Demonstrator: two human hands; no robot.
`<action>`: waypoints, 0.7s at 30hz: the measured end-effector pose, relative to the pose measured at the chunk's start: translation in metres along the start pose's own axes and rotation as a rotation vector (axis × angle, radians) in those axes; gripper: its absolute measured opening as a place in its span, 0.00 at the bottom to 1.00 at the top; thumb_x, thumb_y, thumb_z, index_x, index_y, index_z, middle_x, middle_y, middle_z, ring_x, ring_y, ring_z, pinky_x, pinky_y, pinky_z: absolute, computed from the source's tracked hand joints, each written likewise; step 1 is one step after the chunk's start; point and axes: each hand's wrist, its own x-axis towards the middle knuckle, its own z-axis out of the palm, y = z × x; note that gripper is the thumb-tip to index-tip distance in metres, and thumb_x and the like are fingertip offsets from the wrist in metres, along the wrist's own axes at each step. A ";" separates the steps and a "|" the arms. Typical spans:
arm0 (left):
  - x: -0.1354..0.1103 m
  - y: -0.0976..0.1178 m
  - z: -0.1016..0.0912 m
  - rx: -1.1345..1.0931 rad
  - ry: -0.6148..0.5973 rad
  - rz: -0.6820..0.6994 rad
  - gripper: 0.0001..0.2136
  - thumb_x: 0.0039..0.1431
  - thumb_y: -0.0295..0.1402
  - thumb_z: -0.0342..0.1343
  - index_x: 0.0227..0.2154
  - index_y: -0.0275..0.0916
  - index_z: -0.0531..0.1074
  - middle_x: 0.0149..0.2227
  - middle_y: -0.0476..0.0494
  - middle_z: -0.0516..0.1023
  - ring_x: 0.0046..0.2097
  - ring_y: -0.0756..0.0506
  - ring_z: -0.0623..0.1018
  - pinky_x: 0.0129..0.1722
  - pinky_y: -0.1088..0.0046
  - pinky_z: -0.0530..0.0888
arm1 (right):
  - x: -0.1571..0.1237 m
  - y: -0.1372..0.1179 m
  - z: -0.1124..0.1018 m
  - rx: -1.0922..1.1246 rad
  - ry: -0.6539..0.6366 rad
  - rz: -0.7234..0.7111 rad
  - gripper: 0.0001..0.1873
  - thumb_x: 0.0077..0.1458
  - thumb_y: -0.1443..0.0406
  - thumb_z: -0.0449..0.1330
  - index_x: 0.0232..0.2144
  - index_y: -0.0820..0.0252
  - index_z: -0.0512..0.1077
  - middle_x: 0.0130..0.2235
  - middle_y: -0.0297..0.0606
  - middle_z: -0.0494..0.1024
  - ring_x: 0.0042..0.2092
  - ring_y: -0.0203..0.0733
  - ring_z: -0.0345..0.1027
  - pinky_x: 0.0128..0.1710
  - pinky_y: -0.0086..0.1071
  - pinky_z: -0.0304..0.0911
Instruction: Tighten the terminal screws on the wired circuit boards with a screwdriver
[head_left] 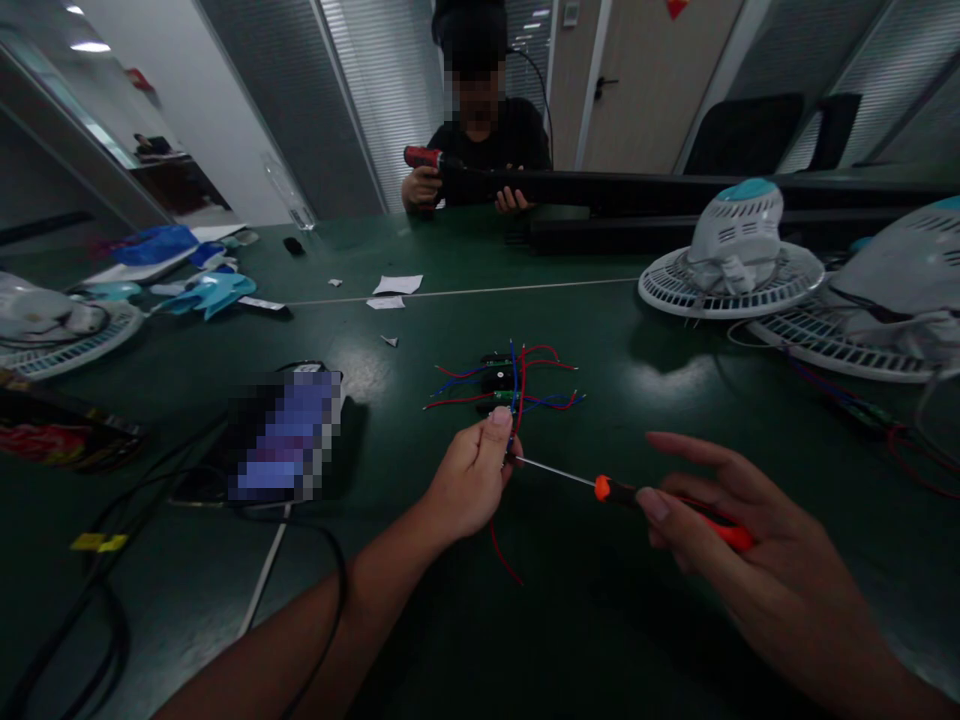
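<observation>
left hand [471,475]: bare, thumbnail short | left forearm [382,595]: bare — tapering to the wrist | right hand [780,570]: bare — slim fingers, short thumbnail | right wrist [877,655]: bare

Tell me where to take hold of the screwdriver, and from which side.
Best by its black-and-orange handle, I'd say, coming from the right. The screwdriver points sideways: its thin shaft reaches toward the left hand, while the thicker handle extends right, where the right hand holds it.
</observation>
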 end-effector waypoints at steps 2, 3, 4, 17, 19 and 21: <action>0.000 0.001 0.000 -0.004 -0.003 -0.001 0.27 0.62 0.56 0.38 0.24 0.37 0.66 0.19 0.53 0.62 0.21 0.53 0.63 0.21 0.76 0.59 | 0.000 0.000 0.000 0.013 0.013 0.010 0.25 0.52 0.50 0.61 0.49 0.54 0.67 0.31 0.37 0.82 0.27 0.43 0.75 0.24 0.34 0.68; 0.000 0.001 0.000 -0.006 -0.004 -0.005 0.27 0.62 0.55 0.38 0.24 0.37 0.66 0.19 0.53 0.62 0.21 0.53 0.63 0.21 0.76 0.59 | -0.001 0.000 0.001 0.018 0.015 0.014 0.25 0.51 0.50 0.61 0.48 0.54 0.68 0.32 0.38 0.82 0.28 0.44 0.76 0.25 0.34 0.69; 0.000 0.001 0.000 -0.009 -0.004 -0.012 0.27 0.62 0.55 0.38 0.24 0.37 0.66 0.19 0.53 0.62 0.21 0.53 0.63 0.21 0.76 0.59 | -0.001 0.000 0.001 0.023 0.014 0.015 0.25 0.51 0.50 0.61 0.48 0.54 0.68 0.32 0.38 0.82 0.28 0.44 0.76 0.25 0.34 0.69; 0.000 -0.001 0.001 -0.006 -0.005 -0.001 0.26 0.62 0.55 0.38 0.24 0.37 0.66 0.18 0.54 0.61 0.20 0.53 0.62 0.20 0.77 0.58 | -0.001 0.003 0.001 0.026 -0.058 0.080 0.28 0.59 0.47 0.52 0.52 0.58 0.70 0.17 0.29 0.72 0.17 0.37 0.65 0.14 0.28 0.60; 0.000 0.000 0.001 0.000 -0.005 -0.004 0.26 0.62 0.54 0.38 0.24 0.37 0.66 0.18 0.54 0.61 0.20 0.53 0.62 0.20 0.77 0.58 | 0.000 0.004 0.001 0.030 -0.034 0.035 0.26 0.58 0.48 0.54 0.51 0.57 0.70 0.18 0.28 0.72 0.17 0.36 0.64 0.14 0.27 0.61; 0.000 0.000 0.001 -0.012 -0.008 -0.009 0.26 0.62 0.54 0.38 0.24 0.37 0.66 0.18 0.54 0.61 0.20 0.53 0.62 0.20 0.77 0.58 | 0.000 0.003 0.001 0.033 -0.008 0.011 0.24 0.58 0.49 0.55 0.50 0.57 0.69 0.18 0.28 0.72 0.17 0.36 0.64 0.13 0.27 0.61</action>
